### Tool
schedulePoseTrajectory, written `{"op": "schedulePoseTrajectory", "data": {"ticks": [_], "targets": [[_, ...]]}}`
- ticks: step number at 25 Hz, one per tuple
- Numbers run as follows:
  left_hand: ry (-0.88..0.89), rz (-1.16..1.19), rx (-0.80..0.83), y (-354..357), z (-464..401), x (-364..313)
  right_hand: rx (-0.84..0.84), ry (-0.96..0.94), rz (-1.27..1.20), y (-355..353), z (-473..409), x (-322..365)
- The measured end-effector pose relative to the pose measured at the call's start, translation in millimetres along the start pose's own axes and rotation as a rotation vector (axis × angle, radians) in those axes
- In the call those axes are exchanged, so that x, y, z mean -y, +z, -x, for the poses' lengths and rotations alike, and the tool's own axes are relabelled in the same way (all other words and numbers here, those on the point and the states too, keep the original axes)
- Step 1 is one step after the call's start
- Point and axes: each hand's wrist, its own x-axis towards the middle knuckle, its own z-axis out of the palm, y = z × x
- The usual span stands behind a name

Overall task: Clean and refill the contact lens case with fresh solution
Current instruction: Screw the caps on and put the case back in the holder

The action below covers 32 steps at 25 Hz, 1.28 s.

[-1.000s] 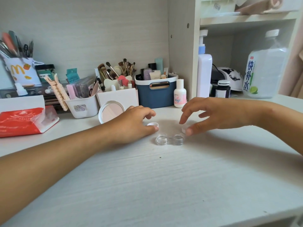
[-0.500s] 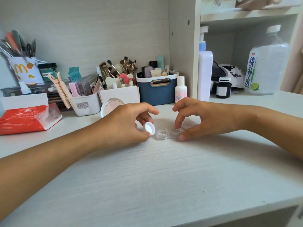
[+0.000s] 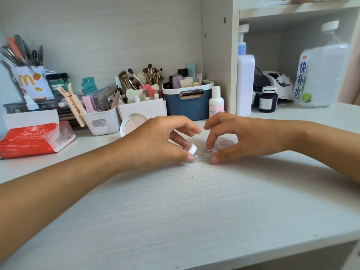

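- Resting on the bare desk (image 3: 194, 211) just ahead of both forearms, the clear contact lens case (image 3: 201, 157) sits flat with its two wells side by side — low and steady, probably so that a cap can be seated without tipping whatever liquid the wells hold; whether they hold any cannot be told.
- At the case's left well, the left hand (image 3: 155, 141) pinches a small white cap (image 3: 192, 149) between thumb and fingertips. The cap is tilted, one edge lifted, and it touches or nearly touches the well's rim. My reading is that the cap is being lined up to screw on.
- The left wrist lies low to the desk with the fingers curled over, a pose that suits fine turning.
- At the case's right well, the right hand (image 3: 245, 137) arches over, thumb tip pressed to the desk just beside the well and index finger bent down onto the rim. It seems to be bracing the case so it will not spin; the fingers are closed lightly on the well, not wrapped round it.
- A faint pale disc just behind the case under the right palm may be the second cap — too blurred to say.
- Behind the case stand a round compact mirror (image 3: 133, 123) and a small white bottle (image 3: 215, 102).
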Motion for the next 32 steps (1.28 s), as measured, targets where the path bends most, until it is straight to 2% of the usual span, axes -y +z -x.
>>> {"op": "schedulePoseTrajectory", "data": {"ticks": [8,12,28,32], "targets": [[0.005,-0.102,-0.034,6,2,3,-0.011,-0.029,0.009,2,-1,0],[0.000,-0.105,-0.105,10,3,3,-0.029,-0.048,0.018,2,-3,-1],[-0.156,-0.176,-0.277,21,4,-6,-0.037,-0.066,0.024,4,-3,-1],[-0.162,-0.150,-0.248,21,6,-3,-0.021,-0.064,-0.006,4,-2,2]]}}
